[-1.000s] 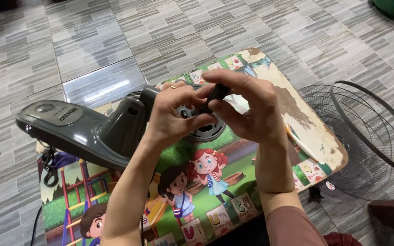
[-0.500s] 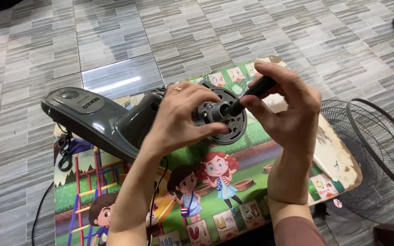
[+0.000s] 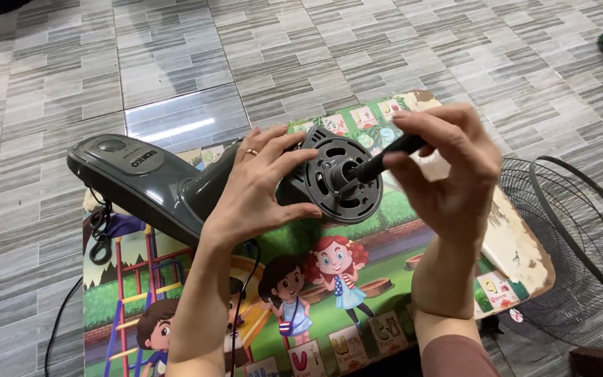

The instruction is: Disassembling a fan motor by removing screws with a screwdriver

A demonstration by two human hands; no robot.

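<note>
1. Pinching a slim black tool handle [image 3: 393, 155], the right hand [image 3: 448, 174] is keeping its fingers [image 3: 433, 120] curled narrowly around the upper end, thumb pressing from below.
2. Pointing down and to the left, the tool's tip is meeting the centre hub of the fan motor housing [image 3: 340, 183]; the exact contact is too small to make out.
3. Spreading wide, the left hand [image 3: 259, 188] is lying flat over the back of the motor, its fingers [image 3: 284, 150] fanning out across the dark plastic and its thumb resting against the lower rim of the round face. A thin ring is showing on one finger.
4. Facing the right hand, the motor's front is looking like a round, dark grey plastic disc with ribbed vent slots and a raised middle boss.
5. Stretching away to the left, the fan base [image 3: 130, 171] is lying tilted on its side, smooth, glossy and grey, with a round dial on top.
6. Carrying all this, the low worktop [image 3: 518, 255] is showing a colourful cartoon print of children and letter tiles, its surface peeling at the right edge.
7. Trailing off the left side, a black cord [image 3: 99, 234] is hanging down to the floor.
8. Lying on the grey striped floor tiles [image 3: 176, 63] just beside the worktop, a round wire fan grille [image 3: 581, 244] is showing thin dark metal spokes.
</note>
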